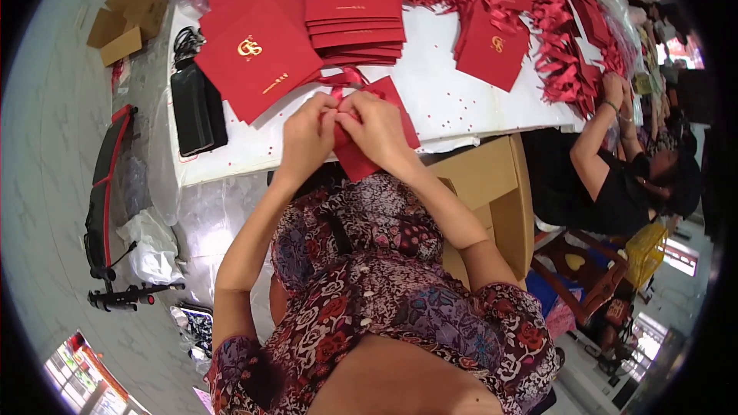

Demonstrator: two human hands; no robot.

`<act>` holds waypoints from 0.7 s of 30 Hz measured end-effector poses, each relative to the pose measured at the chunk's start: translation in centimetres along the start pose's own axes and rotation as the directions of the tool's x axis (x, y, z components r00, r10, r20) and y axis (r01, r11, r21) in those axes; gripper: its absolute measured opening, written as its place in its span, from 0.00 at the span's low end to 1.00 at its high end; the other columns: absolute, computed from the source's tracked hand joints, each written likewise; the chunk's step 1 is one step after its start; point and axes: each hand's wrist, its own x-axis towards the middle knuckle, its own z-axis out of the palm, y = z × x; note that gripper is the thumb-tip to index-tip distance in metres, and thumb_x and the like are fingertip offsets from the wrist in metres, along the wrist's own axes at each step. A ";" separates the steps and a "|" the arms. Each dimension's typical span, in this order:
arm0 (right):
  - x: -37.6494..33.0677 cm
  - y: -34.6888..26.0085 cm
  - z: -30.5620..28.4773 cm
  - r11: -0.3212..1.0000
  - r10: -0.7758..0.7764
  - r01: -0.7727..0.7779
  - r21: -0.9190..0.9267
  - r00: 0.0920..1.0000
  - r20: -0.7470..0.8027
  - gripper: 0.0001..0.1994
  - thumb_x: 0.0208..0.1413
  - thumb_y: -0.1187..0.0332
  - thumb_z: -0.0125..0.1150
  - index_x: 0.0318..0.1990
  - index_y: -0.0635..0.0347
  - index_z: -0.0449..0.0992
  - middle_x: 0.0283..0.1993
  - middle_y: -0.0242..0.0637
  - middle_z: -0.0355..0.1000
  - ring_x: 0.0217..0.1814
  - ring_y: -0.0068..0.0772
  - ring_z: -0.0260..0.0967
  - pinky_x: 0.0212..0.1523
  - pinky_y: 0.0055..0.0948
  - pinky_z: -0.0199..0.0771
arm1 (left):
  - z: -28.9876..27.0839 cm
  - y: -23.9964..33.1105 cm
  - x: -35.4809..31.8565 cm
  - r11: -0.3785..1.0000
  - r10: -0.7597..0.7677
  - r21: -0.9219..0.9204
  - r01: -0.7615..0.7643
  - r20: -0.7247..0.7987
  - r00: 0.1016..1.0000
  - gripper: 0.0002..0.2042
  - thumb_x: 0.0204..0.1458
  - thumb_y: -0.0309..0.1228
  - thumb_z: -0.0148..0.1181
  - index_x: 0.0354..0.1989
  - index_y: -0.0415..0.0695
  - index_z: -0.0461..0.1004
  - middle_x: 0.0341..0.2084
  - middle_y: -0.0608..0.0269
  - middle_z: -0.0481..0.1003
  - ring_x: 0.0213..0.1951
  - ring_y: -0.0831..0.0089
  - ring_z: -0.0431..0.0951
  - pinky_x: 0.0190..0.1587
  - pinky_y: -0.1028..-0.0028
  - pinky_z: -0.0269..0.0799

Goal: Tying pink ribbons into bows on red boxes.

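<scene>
Close together near the table's front edge, my left hand point(309, 137) and my right hand point(377, 127) pinch a red ribbon point(338, 92) between their fingertips. Under them lies a red paper bag point(355, 161), its lower corner hanging over the edge toward my lap. The fingers hide where the ribbon meets the bag. Left of my hands is a fanned pile of flat red bags point(257, 61) with gold print. Just behind stands a neat stack of similar bags point(354, 0).
Bags with tied ribbons point(492, 50) lie right on the white table point(430, 46), beside heaped red ribbons point(557, 54). A black case point(192, 111) sits at the left edge. An open cardboard box point(511, 207) stands below, right. Another person's hands point(613, 91) work far right.
</scene>
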 end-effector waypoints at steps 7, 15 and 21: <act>0.9 -0.7 -3.3 0.997 -0.060 0.057 0.056 0.997 0.048 0.08 0.57 0.66 0.60 0.38 0.60 0.78 0.38 0.45 0.75 0.40 0.52 0.73 0.44 0.43 0.72 | -0.6 -0.7 -0.3 0.996 -0.055 0.077 0.051 0.059 0.997 0.10 0.51 0.25 0.66 0.39 0.42 0.72 0.25 0.58 0.75 0.24 0.65 0.74 0.28 0.70 0.70; 3.9 2.8 -5.3 0.986 0.040 -0.122 0.112 0.832 0.554 0.10 0.59 0.67 0.59 0.37 0.64 0.81 0.33 0.40 0.78 0.36 0.33 0.74 0.39 0.31 0.73 | -0.4 0.5 -0.4 0.961 0.258 0.065 -0.269 0.140 0.956 0.08 0.48 0.21 0.64 0.36 0.39 0.73 0.29 0.57 0.74 0.34 0.56 0.75 0.36 0.65 0.70; 4.2 4.9 -3.9 0.925 -0.076 -0.181 0.335 0.776 0.627 0.09 0.60 0.69 0.59 0.38 0.66 0.81 0.33 0.33 0.78 0.37 0.20 0.72 0.41 0.25 0.72 | -0.9 1.0 0.4 0.927 0.348 0.093 -0.362 0.144 0.926 0.06 0.48 0.22 0.64 0.33 0.40 0.73 0.29 0.57 0.74 0.34 0.56 0.74 0.37 0.64 0.70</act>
